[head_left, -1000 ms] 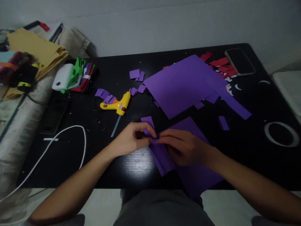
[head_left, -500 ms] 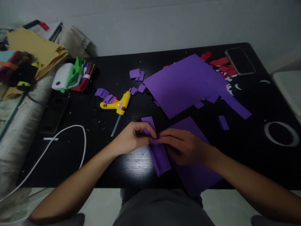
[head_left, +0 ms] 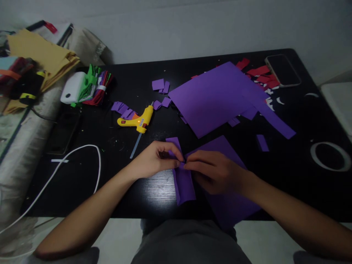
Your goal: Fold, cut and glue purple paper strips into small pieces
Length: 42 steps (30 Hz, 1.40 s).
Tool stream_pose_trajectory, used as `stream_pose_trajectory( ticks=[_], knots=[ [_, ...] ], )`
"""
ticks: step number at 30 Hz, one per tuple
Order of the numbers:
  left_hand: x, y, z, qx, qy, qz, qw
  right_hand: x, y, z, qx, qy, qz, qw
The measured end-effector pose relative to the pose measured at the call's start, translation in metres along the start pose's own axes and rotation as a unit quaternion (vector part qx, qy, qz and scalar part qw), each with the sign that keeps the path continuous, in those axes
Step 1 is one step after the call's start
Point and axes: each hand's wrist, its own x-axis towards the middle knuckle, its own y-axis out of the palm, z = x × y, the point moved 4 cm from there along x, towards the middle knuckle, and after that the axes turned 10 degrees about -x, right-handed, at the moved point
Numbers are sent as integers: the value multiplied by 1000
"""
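Between my hands is a strip of purple paper [head_left: 184,183], creased lengthwise, its upper end showing past my left fingers. My left hand [head_left: 158,157] pinches the strip at its middle. From the other side my right hand [head_left: 213,170] pinches the same spot, its fingertips almost touching the left ones. The fingers hide the pinched part of the paper. Beneath my right hand and forearm lies a larger purple sheet [head_left: 228,209], which reaches the table's front edge.
A yellow glue gun [head_left: 140,121] with a clear glue stick lies left of centre. Behind are a big purple sheet [head_left: 211,95], red scraps [head_left: 260,71] and a phone [head_left: 283,70]. A white ring [head_left: 330,169] lies at right, a white cable [head_left: 99,161] at left.
The lower end of the purple strip has swung slightly left and turned, showing more of its flat face. Both hands keep their pinch at nearly the same place.
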Motion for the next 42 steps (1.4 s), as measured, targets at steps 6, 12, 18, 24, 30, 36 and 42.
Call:
stream_pose_trajectory(
  ticks=[6, 12, 18, 24, 30, 36, 42],
  knots=[
    [1, -1, 2, -13, -13, 3, 1000, 1, -2, 3, -5, -16, -15, 1000],
    [1, -1, 0, -28, -24, 26, 999, 0, 0, 0, 10, -1, -5, 1000],
    [0, 1, 1, -34, -16, 40, 999, 0, 6, -5, 108, 86, 29, 990],
    [-3, 2, -4, -34, 19, 20, 999, -5, 19, -21, 341, 363, 53, 866],
    [-4, 5, -5, 12, 31, 16, 999, -6, 27, -24, 443, 440, 41, 780],
    [-6, 7, -6, 44, 32, -5, 999, -5, 28, -25, 415, 424, 10, 805],
    [-7, 8, -1, 16, 39, -3, 999, -6, 25, -30, 372, 432, -29, 821]
  ],
)
